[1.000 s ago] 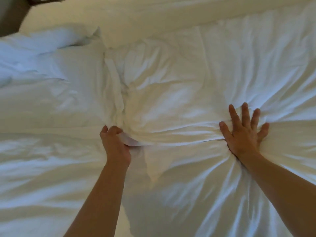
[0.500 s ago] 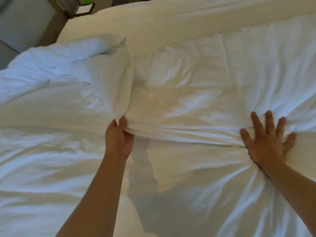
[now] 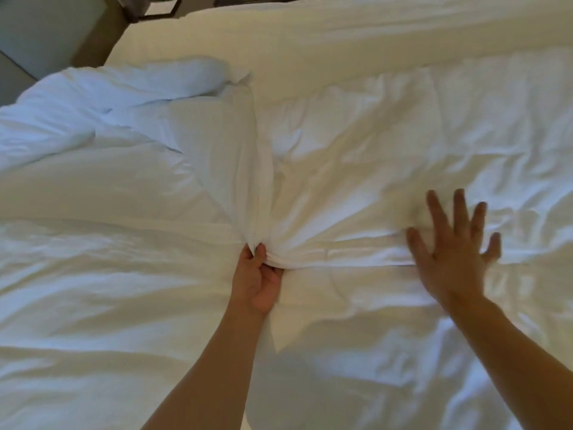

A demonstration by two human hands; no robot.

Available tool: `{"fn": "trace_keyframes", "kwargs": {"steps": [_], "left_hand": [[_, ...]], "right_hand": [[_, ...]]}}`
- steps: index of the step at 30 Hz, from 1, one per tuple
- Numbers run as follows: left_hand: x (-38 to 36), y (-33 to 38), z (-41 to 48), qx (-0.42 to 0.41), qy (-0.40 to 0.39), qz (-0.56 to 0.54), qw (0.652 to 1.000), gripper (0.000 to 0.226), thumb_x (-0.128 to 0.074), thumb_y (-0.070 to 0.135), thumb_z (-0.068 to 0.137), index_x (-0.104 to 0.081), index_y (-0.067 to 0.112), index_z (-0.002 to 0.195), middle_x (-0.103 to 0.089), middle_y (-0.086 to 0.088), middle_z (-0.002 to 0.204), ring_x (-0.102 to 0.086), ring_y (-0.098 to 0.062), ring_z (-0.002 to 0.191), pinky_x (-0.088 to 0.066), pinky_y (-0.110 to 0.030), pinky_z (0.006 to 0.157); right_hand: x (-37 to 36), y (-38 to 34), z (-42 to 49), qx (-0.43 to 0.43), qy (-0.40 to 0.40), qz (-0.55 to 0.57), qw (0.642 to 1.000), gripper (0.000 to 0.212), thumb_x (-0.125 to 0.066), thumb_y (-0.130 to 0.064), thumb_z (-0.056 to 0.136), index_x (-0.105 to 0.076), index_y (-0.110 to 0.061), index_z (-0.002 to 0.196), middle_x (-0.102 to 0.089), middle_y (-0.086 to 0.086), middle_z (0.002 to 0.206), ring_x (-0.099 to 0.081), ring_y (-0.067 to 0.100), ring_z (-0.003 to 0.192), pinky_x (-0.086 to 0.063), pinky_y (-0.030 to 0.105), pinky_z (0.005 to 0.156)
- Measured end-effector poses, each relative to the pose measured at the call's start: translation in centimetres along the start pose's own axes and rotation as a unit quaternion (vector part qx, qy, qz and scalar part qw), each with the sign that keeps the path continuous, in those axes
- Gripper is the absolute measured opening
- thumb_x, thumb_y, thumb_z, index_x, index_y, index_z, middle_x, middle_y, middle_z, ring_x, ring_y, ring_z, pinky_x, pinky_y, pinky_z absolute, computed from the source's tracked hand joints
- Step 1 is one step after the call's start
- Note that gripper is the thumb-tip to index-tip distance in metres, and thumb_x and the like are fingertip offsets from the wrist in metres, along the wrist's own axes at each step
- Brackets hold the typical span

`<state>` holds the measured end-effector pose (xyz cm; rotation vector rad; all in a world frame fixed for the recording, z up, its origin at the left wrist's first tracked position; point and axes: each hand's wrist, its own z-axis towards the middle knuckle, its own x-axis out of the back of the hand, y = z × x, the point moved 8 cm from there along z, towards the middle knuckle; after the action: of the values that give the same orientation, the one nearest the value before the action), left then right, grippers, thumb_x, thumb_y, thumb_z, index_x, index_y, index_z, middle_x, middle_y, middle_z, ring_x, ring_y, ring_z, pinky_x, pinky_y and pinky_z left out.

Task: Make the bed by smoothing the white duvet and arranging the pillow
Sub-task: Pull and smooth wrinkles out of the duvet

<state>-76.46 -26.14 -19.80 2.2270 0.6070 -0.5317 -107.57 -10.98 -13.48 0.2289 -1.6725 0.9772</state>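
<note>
Head view takes in more of the far-left side than a second ago: the bed [image 3: 310,41] now shows its cream far band and a brown piece of furniture [image 3: 102,35] beyond the corner. The white duvet [image 3: 387,156] covers nearly all of the bed, rumpled, with a bunched mass [image 3: 117,94] at far left. We cannot tell whether that mass is the pillow or more bedding.

The deep creases that fanned out around our right hand [image 3: 452,259] half a second ago have slackened. That hand is now blurred, fingers spread and straight, low over or just touching the cloth. We judge it is sliding or lifting rather than pinning the cloth down.

Our left hand [image 3: 259,274] keeps its hold, with thumb and fingers pinched on a gathered fold [image 3: 297,252] of the duvet at mid-bed, and tension lines run to it from the far side.

The hands are well apart. We judge smoothing is under way, and the pillow is not yet arranged.
</note>
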Motion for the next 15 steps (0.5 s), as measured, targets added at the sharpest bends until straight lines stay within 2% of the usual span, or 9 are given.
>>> {"fn": "trace_keyframes", "kwargs": {"steps": [2,5,8,10,11,12,13,14,15], "left_hand": [[0.0,0.1,0.2,0.01,-0.013,-0.003,1.0,0.037,-0.044,0.0,0.103,-0.06,0.012,0.135,-0.069,-0.014,0.131,-0.068,-0.028,0.12,-0.056,-0.048,0.098],[0.3,1.0,0.0,0.042,-0.023,0.025,0.999,0.038,-0.048,-0.003,0.101,-0.059,0.007,0.136,-0.07,-0.015,0.13,-0.069,-0.028,0.118,-0.054,-0.048,0.103],[0.8,3.0,0.4,0.037,-0.02,0.185,0.982,0.038,-0.051,-0.012,0.096,-0.058,0.005,0.13,-0.073,-0.017,0.121,-0.073,-0.03,0.108,-0.06,-0.041,0.085],[0.4,5.3,0.9,-0.018,-0.056,0.316,0.947,0.041,-0.055,-0.012,0.088,-0.056,0.003,0.126,-0.074,-0.016,0.111,-0.072,-0.034,0.107,-0.06,-0.038,0.081],[-0.1,6.8,1.1,-0.069,-0.081,0.398,0.911,0.041,-0.057,-0.005,0.085,-0.055,0.003,0.125,-0.073,-0.011,0.106,-0.071,-0.035,0.108,-0.057,-0.036,0.084],[-0.7,8.5,1.3,-0.131,-0.097,0.49,0.856,0.044,-0.058,0.006,0.083,-0.053,0.004,0.127,-0.067,-0.003,0.109,-0.067,-0.032,0.11,-0.052,-0.03,0.089],[-1.3,10.1,1.7,-0.193,-0.097,0.578,0.787,0.048,-0.06,0.013,0.083,-0.052,0.004,0.13,-0.059,0.001,0.115,-0.062,-0.027,0.113,-0.048,-0.025,0.093],[-2.3,11.9,2.0,-0.256,-0.09,0.632,0.726,0.052,-0.064,0.016,0.085,-0.051,0.004,0.135,-0.051,0.0,0.122,-0.057,-0.023,0.116,-0.045,-0.025,0.097],[-3.5,13.7,2.4,-0.323,-0.086,0.653,0.68,0.055,-0.068,0.016,0.087,-0.05,0.004,0.137,-0.049,-0.005,0.127,-0.053,-0.024,0.119,-0.045,-0.029,0.1]], "right_hand": [[-3.2,-8.9,-3.0,0.066,-0.034,0.009,0.997,0.075,-0.019,-0.08,0.091,-0.009,-0.056,0.162,0.003,-0.01,0.177,0.011,0.027,0.162,-0.002,0.065,0.123],[-10.6,-15.9,-5.5,0.058,-0.13,-0.025,0.99,0.075,-0.012,-0.088,0.091,0.01,-0.062,0.157,0.022,-0.014,0.173,0.025,0.028,0.159,0.006,0.068,0.122],[-15.2,-15.5,-6.1,0.006,-0.158,-0.049,0.986,0.079,-0.017,-0.093,0.088,0.016,-0.065,0.154,0.032,-0.016,0.169,0.032,0.029,0.156,0.012,0.073,0.119],[-16.3,-14.6,-6.3,-0.012,-0.145,-0.066,0.987,0.082,-0.021,-0.093,0.086,0.017,-0.065,0.153,0.032,-0.016,0.169,0.031,0.028,0.157,0.013,0.072,0.119],[-16.6,-14.5,-6.3,-0.015,-0.138,-0.08,0.987,0.085,-0.022,-0.093,0.084,0.018,-0.065,0.153,0.032,-0.015,0.169,0.03,0.029,0.157,0.012,0.072,0.119],[-16.9,-14.5,-6.3,-0.018,-0.134,-0.091,0.987,0.087,-0.023,-0.093,0.082,0.019,-0.065,0.153,0.033,-0.015,0.169,0.03,0.029,0.157,0.011,0.072,0.12],[-17.2,-14.5,-6.3,-0.023,-0.129,-0.095,0.987,0.088,-0.023,-0.093,0.081,0.02,-0.065,0.153,0.033,-0.015,0.169,0.031,0.028,0.157,0.011,0.072,0.12],[-17.6,-14.5,-6.2,-0.029,-0.123,-0.098,0.987,0.088,-0.023,-0.093,0.081,0.02,-0.065,0.153,0.034,-0.015,0.168,0.032,0.027,0.157,0.011,0.071,0.12],[-17.8,-14.5,-6.2,-0.032,-0.117,-0.101,0.987,0.088,-0.022,-0.093,0.081,0.02,-0.065,0.153,0.035,-0.016,0.168,0.032,0.026,0.156,0.011,0.07,0.121]]}}
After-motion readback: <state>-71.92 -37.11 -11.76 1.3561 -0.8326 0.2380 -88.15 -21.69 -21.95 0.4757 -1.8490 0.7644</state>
